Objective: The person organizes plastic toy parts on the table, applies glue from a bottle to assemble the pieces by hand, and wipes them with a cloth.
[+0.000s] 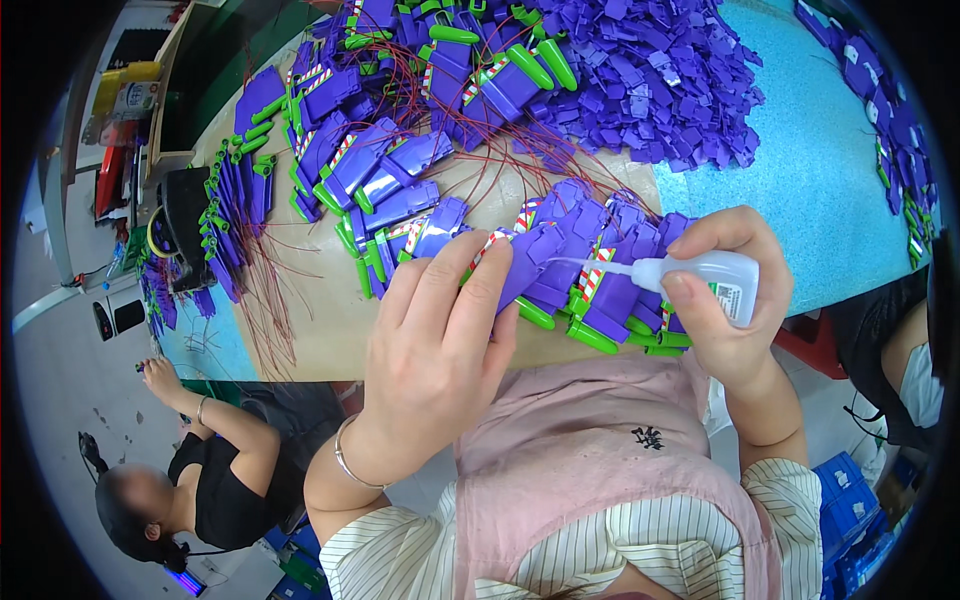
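My left hand (pixel 440 330) is closed on a purple plastic part (pixel 530 257) with a red-and-white striped edge, its fingers over the near end. In my right hand (pixel 735 300) is a small white squeeze bottle (pixel 705 280) with a long thin nozzle, held tilted sideways. The nozzle tip points left and reaches the upper face of the purple part; whether it touches cannot be made out. Right below lie several more purple parts with green tubes (pixel 592 335) and striped stickers, partly hidden by my hands.
Behind my hands lie purple-and-green parts with red wires (pixel 480 140). A big heap of small purple pieces (pixel 660 80) covers the far middle. More parts stand at the left beside a black holder (pixel 185 225). Another person (pixel 220 460) sits at the lower left.
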`<state>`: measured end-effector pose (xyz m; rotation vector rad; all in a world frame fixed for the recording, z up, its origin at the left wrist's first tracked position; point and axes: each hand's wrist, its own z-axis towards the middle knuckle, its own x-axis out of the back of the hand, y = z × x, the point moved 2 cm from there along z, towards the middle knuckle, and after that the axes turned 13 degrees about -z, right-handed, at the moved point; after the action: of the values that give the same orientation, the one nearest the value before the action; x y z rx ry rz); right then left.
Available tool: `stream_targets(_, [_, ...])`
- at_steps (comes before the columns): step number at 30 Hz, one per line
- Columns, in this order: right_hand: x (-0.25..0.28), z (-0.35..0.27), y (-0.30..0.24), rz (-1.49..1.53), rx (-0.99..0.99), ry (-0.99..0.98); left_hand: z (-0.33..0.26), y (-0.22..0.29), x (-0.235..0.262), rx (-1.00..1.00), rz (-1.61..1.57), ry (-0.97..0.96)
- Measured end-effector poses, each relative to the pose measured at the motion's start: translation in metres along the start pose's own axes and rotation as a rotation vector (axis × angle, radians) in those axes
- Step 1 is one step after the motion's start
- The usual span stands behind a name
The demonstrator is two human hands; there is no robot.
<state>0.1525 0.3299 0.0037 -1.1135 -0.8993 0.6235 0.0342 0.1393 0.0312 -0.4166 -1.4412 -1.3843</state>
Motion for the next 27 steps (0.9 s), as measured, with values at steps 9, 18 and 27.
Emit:
stream_targets(9, [0.007, 0.003, 0.001, 0.033, 0.06, 0.063, 0.0, 0.01, 0.003, -0.078, 0.16, -0.014])
stream_targets(18, [0.011, 0.001, 0.004, 0.012, 0.055, 0.098, 0.0, 0.005, -0.007, -0.17, 0.222, 0.127])
stream_targets(27, [0.019, -0.003, 0.017, 0.043, 0.03, 0.179, -0.006, -0.013, -0.005, 0.129, -0.006, 0.105])
